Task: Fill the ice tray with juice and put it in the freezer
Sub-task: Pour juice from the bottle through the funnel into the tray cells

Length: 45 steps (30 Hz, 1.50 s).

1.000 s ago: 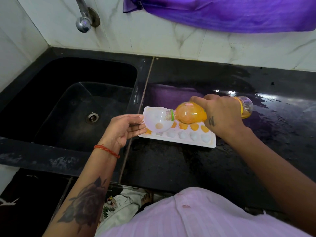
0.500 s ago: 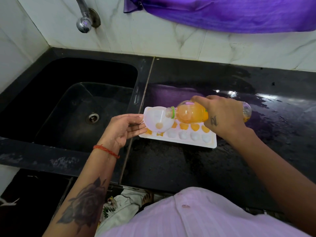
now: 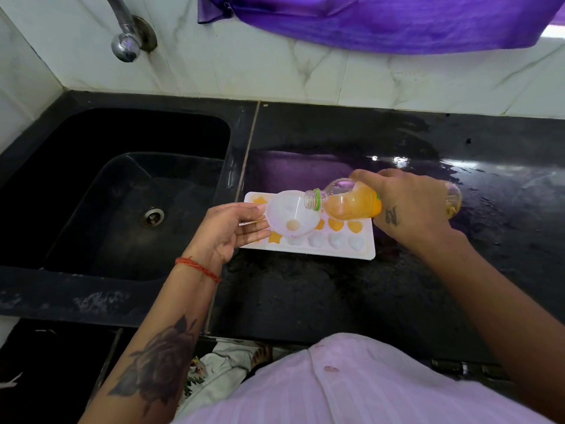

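A white ice tray [image 3: 365, 249] lies on the black counter just right of the sink. Its back row of shaped cells holds orange juice; most front cells look white. My left hand [image 3: 232, 232] holds a white funnel [image 3: 290, 217] by its rim over the tray's left end. My right hand [image 3: 406, 206] grips a clear juice bottle [image 3: 351, 205] tipped almost flat, its uncapped neck resting at the funnel's rim. Orange juice sits in the bottle's lower side. A pale orange spot shows at the funnel's bottom.
A deep black sink [image 3: 131, 194] with a steel drain lies to the left, a tap [image 3: 125, 44] above it. The black counter [image 3: 336, 301] is wet and shiny at the right. A purple cloth [image 3: 382, 19] hangs on the marble wall behind.
My right hand has drawn the bottle slightly right and raised its neck, so the juice has settled back from the mouth. The funnel has shifted a little along the tray.
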{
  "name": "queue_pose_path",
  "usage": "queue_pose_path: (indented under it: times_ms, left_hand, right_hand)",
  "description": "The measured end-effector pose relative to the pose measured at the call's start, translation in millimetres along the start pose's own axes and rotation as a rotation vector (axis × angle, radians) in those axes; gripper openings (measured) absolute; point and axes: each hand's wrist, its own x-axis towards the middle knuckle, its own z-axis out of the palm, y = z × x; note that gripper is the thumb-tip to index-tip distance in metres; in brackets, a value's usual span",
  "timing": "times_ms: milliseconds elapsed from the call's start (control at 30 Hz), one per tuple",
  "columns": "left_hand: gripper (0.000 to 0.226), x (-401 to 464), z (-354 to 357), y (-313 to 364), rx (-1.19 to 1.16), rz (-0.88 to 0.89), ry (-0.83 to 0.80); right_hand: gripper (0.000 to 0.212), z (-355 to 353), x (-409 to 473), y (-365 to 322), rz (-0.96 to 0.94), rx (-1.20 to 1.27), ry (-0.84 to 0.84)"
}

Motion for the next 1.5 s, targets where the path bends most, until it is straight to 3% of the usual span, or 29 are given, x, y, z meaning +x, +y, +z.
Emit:
queue_pose_path:
  times_ms: [433, 1133, 1500]
  left_hand:
    - [0.005, 6, 4, -4, 0.048, -0.020, 0.001]
    - [0.005, 5, 22, 4, 0.078, -0.014, -0.054]
    - [0.004, 10, 36, -4, 0.127, -0.035, -0.108]
  right_hand:
    - [0.059, 6, -2, 2, -0.010, -0.059, 0.011]
    - [0.057, -5, -12, 15, 0.071, 0.093, -0.006]
    - [0.060, 1, -24, 28, 0.068, -0.026, 0.005]
